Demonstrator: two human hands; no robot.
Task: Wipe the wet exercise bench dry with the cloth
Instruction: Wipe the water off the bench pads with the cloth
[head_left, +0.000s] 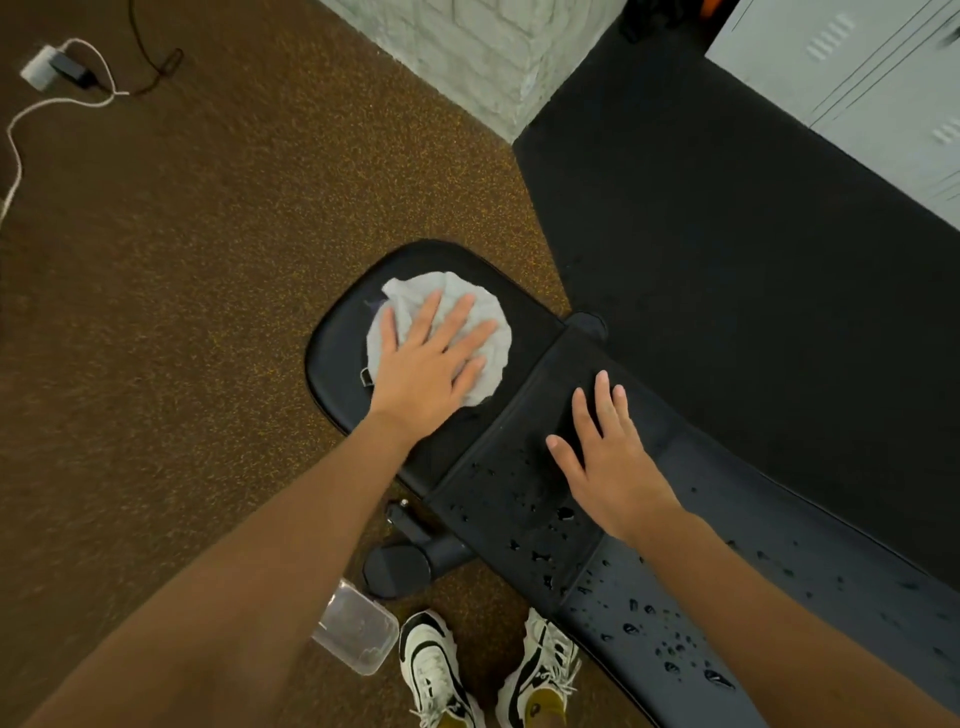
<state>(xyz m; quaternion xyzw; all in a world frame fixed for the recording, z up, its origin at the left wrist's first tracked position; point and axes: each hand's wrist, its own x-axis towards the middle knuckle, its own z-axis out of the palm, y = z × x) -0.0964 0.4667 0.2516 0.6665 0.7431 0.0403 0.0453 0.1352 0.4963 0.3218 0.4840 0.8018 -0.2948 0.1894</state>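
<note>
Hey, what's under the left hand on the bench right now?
The left hand lies flat, fingers spread, on a crumpled grey cloth, which lies on the bench's black end pad. Whether the pad beneath the cloth is wet or dry is hidden.

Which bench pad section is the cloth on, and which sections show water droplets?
The cloth lies under the left hand on the rounded end pad, which shows no beads. Droplets sit on the middle pad and the long pad.

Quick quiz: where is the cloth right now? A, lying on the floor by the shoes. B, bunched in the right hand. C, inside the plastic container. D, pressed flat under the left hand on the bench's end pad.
D: the left hand lies spread on the cloth on the bench.
</note>
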